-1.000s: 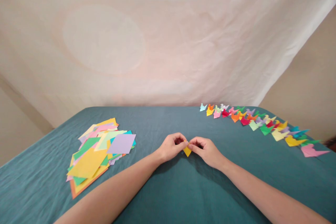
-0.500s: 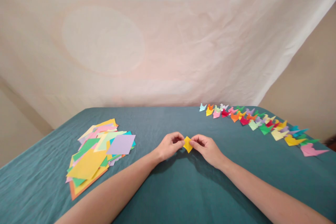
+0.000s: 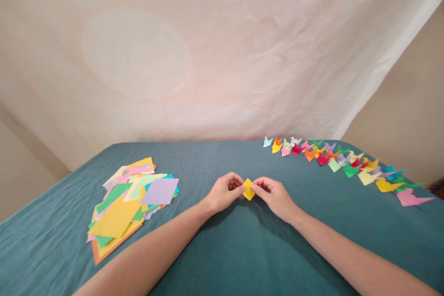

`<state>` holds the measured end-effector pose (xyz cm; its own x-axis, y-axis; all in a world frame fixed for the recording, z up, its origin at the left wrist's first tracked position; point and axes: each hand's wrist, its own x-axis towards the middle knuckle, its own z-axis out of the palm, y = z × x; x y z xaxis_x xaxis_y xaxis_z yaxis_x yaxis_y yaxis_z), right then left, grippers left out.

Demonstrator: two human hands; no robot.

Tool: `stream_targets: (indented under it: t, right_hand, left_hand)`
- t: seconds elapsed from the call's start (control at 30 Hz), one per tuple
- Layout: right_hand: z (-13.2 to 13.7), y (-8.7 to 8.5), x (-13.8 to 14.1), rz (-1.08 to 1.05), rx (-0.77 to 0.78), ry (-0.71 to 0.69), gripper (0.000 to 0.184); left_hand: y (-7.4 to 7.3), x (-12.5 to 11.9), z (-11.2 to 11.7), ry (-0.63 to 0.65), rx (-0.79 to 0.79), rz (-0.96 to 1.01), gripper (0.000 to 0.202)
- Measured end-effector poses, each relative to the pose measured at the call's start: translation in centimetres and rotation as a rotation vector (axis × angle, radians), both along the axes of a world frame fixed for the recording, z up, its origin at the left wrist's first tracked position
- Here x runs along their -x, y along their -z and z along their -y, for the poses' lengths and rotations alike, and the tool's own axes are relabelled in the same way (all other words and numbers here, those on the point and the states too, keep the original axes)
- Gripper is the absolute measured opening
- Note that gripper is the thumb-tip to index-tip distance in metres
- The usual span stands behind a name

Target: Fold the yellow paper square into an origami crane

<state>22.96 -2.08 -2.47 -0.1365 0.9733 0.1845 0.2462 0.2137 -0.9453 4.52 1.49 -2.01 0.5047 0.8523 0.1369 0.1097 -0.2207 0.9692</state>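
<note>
A small folded piece of yellow origami paper, diamond-shaped, is held up between both hands near the middle of the table. My left hand pinches its left corner between thumb and fingers. On the opposite corner, my right hand has the same kind of pinch. The fingertips behind the paper are partly hidden.
Loose coloured paper sheets lie in a spread pile on the left, a lilac sheet and a yellow sheet on top. Several folded paper cranes, including a pink crane, line the right side. A teal cloth covers the table.
Both hands and the folded yellow paper have shifted very slightly upward in the view. The grip on both corners is the same, and the paper pile and cranes stay put.
</note>
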Motion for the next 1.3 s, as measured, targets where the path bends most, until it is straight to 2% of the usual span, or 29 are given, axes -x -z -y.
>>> stream_targets:
  t: [0.2,0.47,0.7,0.9,1.1,1.3]
  right_hand:
    - [-0.1,0.4,0.0,-0.016,-0.001,0.01,0.023]
    - [0.1,0.0,0.1,0.216,-0.132,0.002,0.006]
    - [-0.4,0.6,-0.3,0.457,-0.271,0.017,0.005]
    - [-0.4,0.5,-0.4,0.553,-0.317,0.013,0.008]
    - [-0.4,0.6,-0.6,0.553,-0.319,0.017,0.009]
    - [-0.4,0.5,-0.6,0.525,-0.317,0.023,0.013]
  left_hand:
    - [-0.4,0.3,0.1,-0.005,-0.085,-0.072,0.03]
    - [-0.5,0.7,0.2,-0.032,-0.33,-0.324,0.019]
    - [-0.6,1.0,0.1,-0.027,-0.517,-0.46,0.018]
    - [-0.6,1.1,0.2,-0.048,-0.663,-0.561,0.016]
    - [-0.8,1.3,0.2,0.036,-0.763,-0.601,0.019]
    - [-1.5,1.0,0.6,0.141,-0.902,-0.763,0.02]
